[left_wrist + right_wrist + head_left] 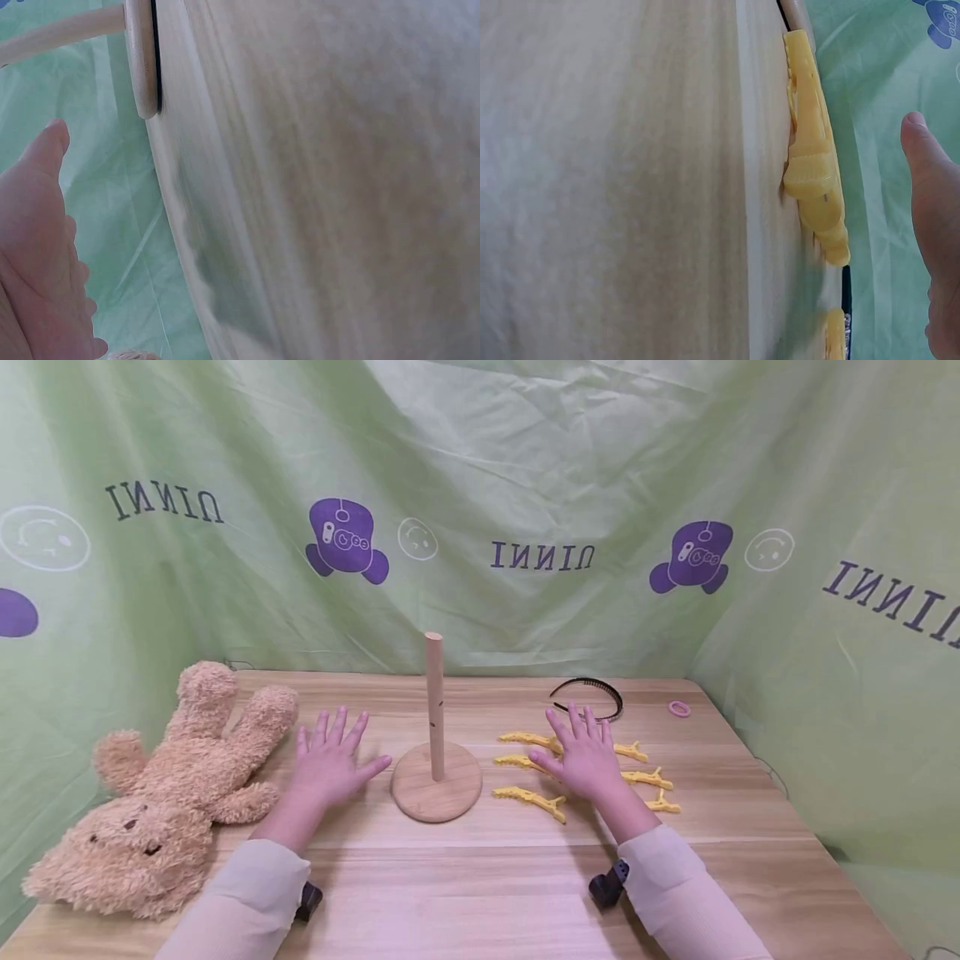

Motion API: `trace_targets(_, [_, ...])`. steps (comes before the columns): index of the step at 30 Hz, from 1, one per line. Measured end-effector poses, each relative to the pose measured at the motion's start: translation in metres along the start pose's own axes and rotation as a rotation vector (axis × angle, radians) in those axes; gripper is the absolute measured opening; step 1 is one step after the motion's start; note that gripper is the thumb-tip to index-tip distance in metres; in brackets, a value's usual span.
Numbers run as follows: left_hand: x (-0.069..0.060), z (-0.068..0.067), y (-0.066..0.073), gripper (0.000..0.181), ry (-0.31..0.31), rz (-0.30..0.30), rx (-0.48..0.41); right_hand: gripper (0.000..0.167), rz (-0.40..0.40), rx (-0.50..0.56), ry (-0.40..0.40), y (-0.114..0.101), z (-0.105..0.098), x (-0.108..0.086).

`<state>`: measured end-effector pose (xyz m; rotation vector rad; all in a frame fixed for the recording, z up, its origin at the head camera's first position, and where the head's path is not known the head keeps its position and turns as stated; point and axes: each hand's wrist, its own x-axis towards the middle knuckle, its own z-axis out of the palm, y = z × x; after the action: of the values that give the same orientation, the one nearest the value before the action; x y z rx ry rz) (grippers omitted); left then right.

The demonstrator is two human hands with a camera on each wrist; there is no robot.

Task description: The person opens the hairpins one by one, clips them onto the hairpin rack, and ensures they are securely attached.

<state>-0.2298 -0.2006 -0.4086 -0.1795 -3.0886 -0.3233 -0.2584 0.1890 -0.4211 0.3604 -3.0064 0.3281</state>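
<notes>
My left hand hovers over the table with fingers spread, between a plush teddy bear and a wooden stand with a round base. My right hand is spread above several yellow alligator hair clips, hiding parts of some. Neither hand holds anything. In the right wrist view, one yellow hair clip lies on the wood, apart from the thumb. The left wrist view shows the stand's base beyond the left thumb. A black headband lies just past my right fingertips.
A small pink hair tie lies at the table's far right. The wooden table is bordered at the back and sides by green printed cloth. The stand's post rises upright near the middle. The bear lies on its back at the left.
</notes>
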Motion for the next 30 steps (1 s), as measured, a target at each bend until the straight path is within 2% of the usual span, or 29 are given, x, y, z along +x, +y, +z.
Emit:
trace_targets(8, [-0.003,-0.001,0.002,0.088,-0.002,0.005,-0.015,0.084,0.008,0.001,-0.002,0.0,-0.004,-0.004])
trace_targets(10, [-0.004,-0.001,0.001,0.089,-0.008,0.009,-0.015,0.084,0.014,0.028,-0.003,0.002,-0.008,-0.008])
trace_targets(13, [-0.008,0.002,0.001,0.092,-0.017,0.028,-0.053,0.082,0.037,0.123,-0.004,0.009,-0.016,-0.016])
trace_targets(16, [-0.014,0.007,0.001,0.094,-0.041,0.06,-0.135,0.079,0.064,0.245,0.005,0.024,-0.024,-0.028])
trace_targets(21, [-0.023,0.018,0.005,0.097,-0.096,0.114,-0.34,0.075,0.085,0.414,0.036,0.056,-0.029,-0.05])
trace_targets(25, [-0.028,0.028,0.01,0.094,-0.102,0.126,-0.494,0.071,0.101,0.463,0.065,0.078,-0.03,-0.067])
trace_targets(30, [-0.033,0.041,0.016,0.09,-0.084,0.093,-0.591,0.071,0.168,0.473,0.041,0.097,-0.031,-0.084])
